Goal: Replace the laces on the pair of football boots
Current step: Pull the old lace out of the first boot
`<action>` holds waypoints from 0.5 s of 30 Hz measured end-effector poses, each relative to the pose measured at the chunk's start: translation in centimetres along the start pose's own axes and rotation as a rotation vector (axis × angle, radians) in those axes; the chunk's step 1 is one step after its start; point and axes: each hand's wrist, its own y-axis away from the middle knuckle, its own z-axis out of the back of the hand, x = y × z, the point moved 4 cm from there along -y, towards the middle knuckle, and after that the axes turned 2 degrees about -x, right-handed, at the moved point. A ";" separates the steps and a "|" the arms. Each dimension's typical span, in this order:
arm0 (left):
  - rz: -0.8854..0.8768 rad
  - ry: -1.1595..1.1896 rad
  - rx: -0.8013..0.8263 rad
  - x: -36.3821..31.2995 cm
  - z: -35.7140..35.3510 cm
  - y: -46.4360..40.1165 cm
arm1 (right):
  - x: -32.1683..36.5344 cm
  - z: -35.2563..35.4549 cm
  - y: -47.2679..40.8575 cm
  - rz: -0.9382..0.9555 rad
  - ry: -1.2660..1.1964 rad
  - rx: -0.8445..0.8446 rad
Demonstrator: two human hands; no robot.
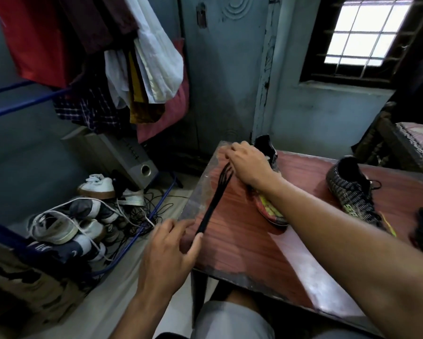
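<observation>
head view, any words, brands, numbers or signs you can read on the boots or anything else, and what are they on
No text can be read.
Black knit football boot on the reddish wooden table: yellow-green marking near the toe, too blurred to read.
Second boot under the right forearm: red and yellow sole pattern, no letters legible.
Grey speaker on the floor: no label legible.
White sneakers on the floor: no brand legible.

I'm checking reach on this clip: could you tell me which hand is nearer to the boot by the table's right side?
Right. The right hand is over the other boot, apart from the black knit boot; the left hand is farther, off the table's left edge, pinching the black lace.
</observation>
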 end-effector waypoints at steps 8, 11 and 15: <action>-0.237 0.129 0.168 -9.5 -6.2 -1.6 | -4.6 1.1 15.6 -0.566 -0.464 0.026; -0.221 0.148 0.343 -11.9 -11.6 -4.1 | -3.4 1.2 18.5 -0.579 -0.629 0.201; -0.212 0.166 0.399 -12.7 -14.6 -4.1 | -2.7 2.5 21.3 -0.566 -0.639 0.271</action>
